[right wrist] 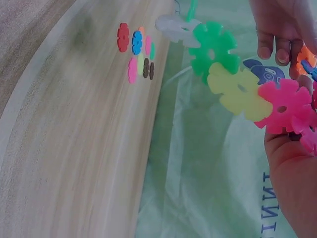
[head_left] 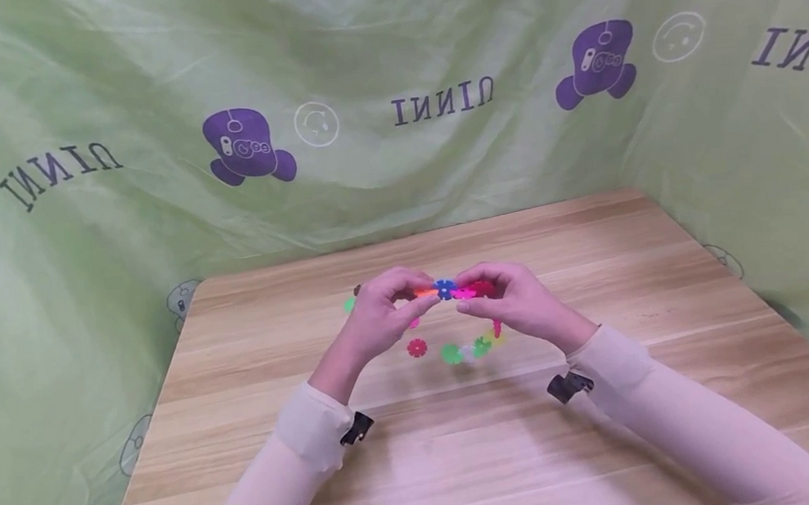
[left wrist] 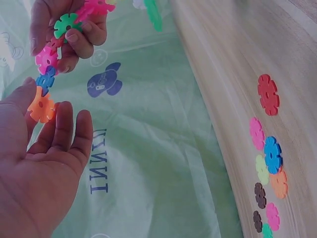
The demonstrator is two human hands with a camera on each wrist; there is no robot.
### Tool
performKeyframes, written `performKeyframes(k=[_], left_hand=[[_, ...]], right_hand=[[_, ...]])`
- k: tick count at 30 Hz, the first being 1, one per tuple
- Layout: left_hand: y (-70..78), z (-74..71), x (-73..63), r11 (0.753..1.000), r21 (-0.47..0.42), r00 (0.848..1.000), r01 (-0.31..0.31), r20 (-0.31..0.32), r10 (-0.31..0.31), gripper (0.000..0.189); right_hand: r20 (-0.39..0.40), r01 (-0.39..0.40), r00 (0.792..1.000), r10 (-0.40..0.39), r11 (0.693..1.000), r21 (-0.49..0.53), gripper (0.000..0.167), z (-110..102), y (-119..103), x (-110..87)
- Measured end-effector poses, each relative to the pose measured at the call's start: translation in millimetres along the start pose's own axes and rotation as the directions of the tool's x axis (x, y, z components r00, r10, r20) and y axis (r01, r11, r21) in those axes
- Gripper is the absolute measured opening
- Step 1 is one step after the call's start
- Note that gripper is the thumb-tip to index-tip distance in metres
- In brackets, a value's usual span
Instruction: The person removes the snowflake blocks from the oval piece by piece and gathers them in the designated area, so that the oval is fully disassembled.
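Both hands hold up a chain of flower-shaped interlocking plastic discs above the table. My left hand [head_left: 381, 314] pinches the orange disc [left wrist: 41, 105] at the chain's end between thumb and fingers. A blue disc [head_left: 444, 289] joins it to a pink disc [left wrist: 46, 59], which my right hand [head_left: 521, 303] grips along with neighbouring discs. From the right hand the chain hangs in a curve: a bright pink disc [right wrist: 285, 105], a yellow disc [right wrist: 240, 91], a green disc [right wrist: 214, 52] and a whitish disc [right wrist: 176, 29]. Part of the chain is hidden behind the right fingers.
Loose discs lie on the wooden table [head_left: 249, 466] beyond the hands, among them a red disc [head_left: 417, 348], a blue disc [left wrist: 273, 154] and a dark brown disc [left wrist: 260, 195]. A green printed curtain [head_left: 367, 182] surrounds the table's far and side edges.
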State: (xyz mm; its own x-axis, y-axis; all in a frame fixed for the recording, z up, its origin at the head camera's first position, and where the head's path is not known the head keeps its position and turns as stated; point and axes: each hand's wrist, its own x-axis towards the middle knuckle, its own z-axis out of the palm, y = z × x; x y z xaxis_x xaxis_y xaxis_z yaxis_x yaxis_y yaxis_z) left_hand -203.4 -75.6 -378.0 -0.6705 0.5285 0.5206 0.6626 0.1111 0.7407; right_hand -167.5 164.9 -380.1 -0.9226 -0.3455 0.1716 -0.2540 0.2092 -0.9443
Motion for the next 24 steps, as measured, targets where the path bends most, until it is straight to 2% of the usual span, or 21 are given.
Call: performKeyframes(k=[3, 10, 14, 18, 24], left_hand=[[2.5, -0.2, 0.4, 1.000, 0.005, 1.000, 0.005, -0.010, -0.005, 0.014], [31.0, -1.5, 2.0, 1.000, 0.001, 1.000, 0.014, -0.014, -0.014, 0.009], [36.7, -5.1, 2.0, 1.000, 0.002, 1.000, 0.025, -0.005, -0.025, 0.006], [31.9, -5.8, 1.9, 1.000, -0.009, 1.000, 0.028, 0.001, -0.028, 0.005], [2.8, -0.6, 0.0, 0.999, -0.027, 0.999, 0.031, 0.011, -0.031, 0.009]], right_hand=[[-0.001, 0.002, 1.000, -0.002, 1.000, -0.011, 0.031, 0.3, -1.0, 0.6], [-0.012, 0.002, 1.000, -0.003, 1.000, -0.020, 0.029, -0.4, -0.1, 2.7], [-0.007, 0.007, 1.000, -0.007, 0.999, -0.034, 0.029, 0.4, -0.4, 5.0], [-0.001, 0.028, 1.000, -0.028, 0.999, -0.037, 0.030, 0.9, 0.1, 5.6], [0.002, 0.035, 0.999, -0.035, 0.999, -0.022, 0.029, 1.0, 3.6, 1.9]])
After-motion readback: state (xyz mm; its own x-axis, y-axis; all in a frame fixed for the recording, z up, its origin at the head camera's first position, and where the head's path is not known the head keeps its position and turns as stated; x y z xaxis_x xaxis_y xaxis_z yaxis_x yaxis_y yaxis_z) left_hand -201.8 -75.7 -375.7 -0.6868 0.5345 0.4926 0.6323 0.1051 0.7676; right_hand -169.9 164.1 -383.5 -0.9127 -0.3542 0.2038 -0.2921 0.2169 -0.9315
